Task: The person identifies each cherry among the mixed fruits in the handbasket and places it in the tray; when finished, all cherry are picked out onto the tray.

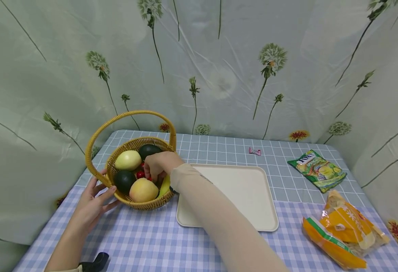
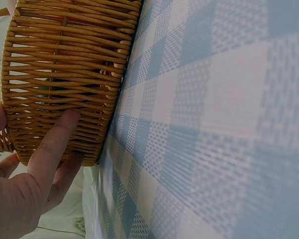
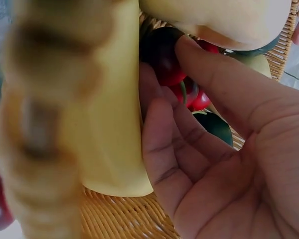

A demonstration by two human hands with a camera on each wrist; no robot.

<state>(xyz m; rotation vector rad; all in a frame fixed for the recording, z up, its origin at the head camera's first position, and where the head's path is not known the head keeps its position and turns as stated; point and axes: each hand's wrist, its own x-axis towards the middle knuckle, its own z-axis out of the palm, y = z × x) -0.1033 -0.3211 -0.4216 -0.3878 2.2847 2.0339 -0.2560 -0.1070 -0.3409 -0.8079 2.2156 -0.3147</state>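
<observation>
A wicker basket (image 1: 148, 205) with a tall arched handle stands at the left of the table, filled with fruit. My right hand (image 1: 159, 164) reaches down into it; thumb and fingers pinch a dark red cherry (image 3: 164, 59). More red cherries (image 3: 199, 101) lie just beneath, one with a green stem. Around the hand sit a peach (image 1: 143, 190), a yellow banana-like fruit (image 1: 165, 186), a pale green fruit (image 1: 128, 160) and two dark green fruits, one an avocado-like oval (image 1: 124, 180). My left hand (image 1: 91, 202) rests its extended fingers against the basket's outer wall and rim beside the handle.
Right of the basket lies a cream tray (image 1: 233, 196), partly covered by my right sleeve. Behind it is a small pink wrapped candy (image 1: 255, 151). A green candy bag (image 1: 318, 170) and a crumpled orange package (image 1: 346, 230) lie at the right on the checked tablecloth (image 1: 151, 241).
</observation>
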